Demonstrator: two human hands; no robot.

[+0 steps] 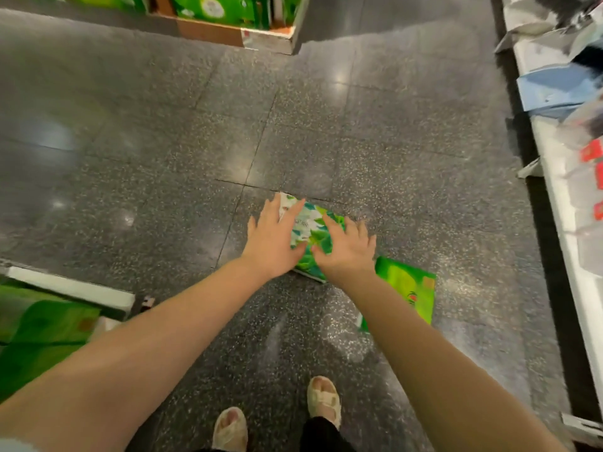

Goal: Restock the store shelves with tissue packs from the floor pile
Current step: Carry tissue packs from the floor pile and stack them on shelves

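Observation:
A green and white tissue pack (310,230) lies on the dark speckled floor in the middle of the view. My left hand (273,240) hangs over its left end with fingers spread and straight. My right hand (349,246) hovers over its right end, fingers also spread. Whether either hand touches the pack I cannot tell. A second, bright green tissue pack (411,288) lies on the floor just right of my right forearm, partly hidden by it.
A white shelf unit (561,177) with packaged goods runs down the right edge. Green packs (42,327) fill a low shelf at the lower left. A cardboard display (228,24) of green packs stands at the top. My sandalled feet (277,415) are at the bottom.

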